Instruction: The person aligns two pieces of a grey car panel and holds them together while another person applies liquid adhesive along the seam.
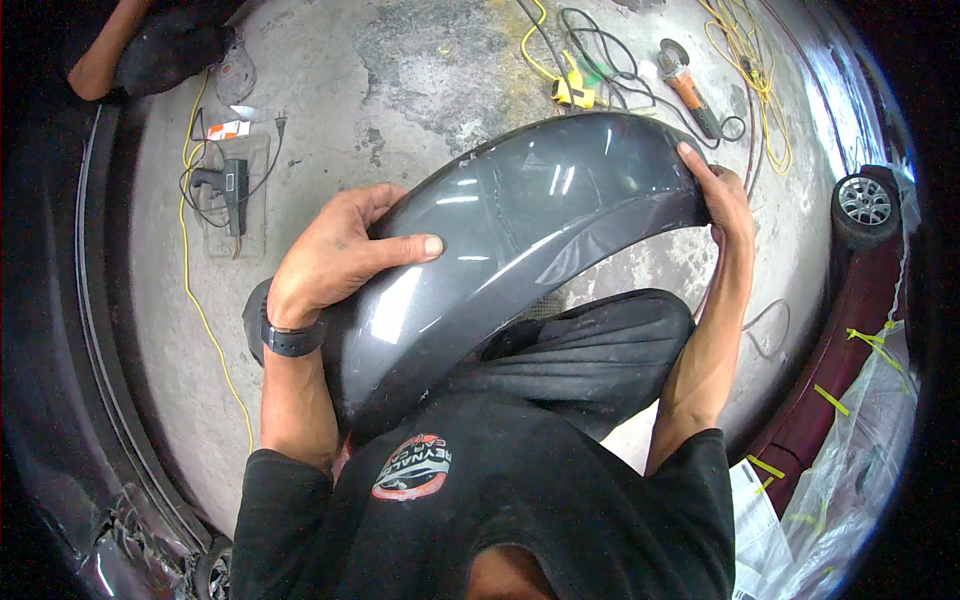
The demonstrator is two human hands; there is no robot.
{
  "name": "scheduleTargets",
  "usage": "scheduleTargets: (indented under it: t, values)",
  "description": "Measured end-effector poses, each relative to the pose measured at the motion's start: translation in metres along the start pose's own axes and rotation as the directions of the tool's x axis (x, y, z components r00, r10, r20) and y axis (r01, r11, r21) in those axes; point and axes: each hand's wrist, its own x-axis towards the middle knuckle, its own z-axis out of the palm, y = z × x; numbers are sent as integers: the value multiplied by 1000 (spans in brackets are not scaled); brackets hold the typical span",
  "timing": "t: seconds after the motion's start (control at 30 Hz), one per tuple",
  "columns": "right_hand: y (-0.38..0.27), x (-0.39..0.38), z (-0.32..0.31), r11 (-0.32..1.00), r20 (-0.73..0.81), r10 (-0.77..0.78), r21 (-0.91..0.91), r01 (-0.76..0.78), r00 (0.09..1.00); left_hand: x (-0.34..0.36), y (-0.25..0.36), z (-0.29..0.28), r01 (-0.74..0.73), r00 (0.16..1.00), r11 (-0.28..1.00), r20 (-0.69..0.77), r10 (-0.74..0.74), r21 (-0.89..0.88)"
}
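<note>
Left hand (335, 250) spread wide, thumb on gray car fender (480, 240), fingers at its outer edge; right hand (725, 200) clamps its right end, thumb on top, fingertips hidden. Fender's over the bent legs (600, 350); orange angle grinder (688, 95) beyond its right end, black gun-shaped tool (233, 190) left of it.

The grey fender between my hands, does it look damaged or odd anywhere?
Yes. The fender has a jagged line across its middle, between your left hand and right hand. It looks odd because it breaks the smooth, shiny surface. I can't tell whether it's a crack or a scratch.
</note>
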Motion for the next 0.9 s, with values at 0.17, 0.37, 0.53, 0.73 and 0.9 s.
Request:
scheduleTargets:
  t: [0.17, 0.37, 0.53, 0.73, 0.9]
  values:
    - [2, 1, 1, 1000, 4, -17, 16, 16, 1000, 1, -1, -1, 4, 1000, 1000, -6, -4, -1]
    - [4, 3, 0, 1000, -12, -23, 5, 23, 1000, 2, -1, -1, 19, 1000, 1000, 2, -19, 0]
    - [5, 4, 0, 1000, -14, -22, 14, 22, 1000, 2, -2, -1, 6, 1000, 1000, 6, -6, -7]
    - [4, 2, 1, 1000, -9, -23, 18, 23, 1000, 3, -3, -2, 10, 1000, 1000, 10, -10, 6]
    - [8, 6, 0, 999, -13, -28, 16, 28, 1000, 3, -2, -2, 11, 1000, 1000, 9, -11, 8]
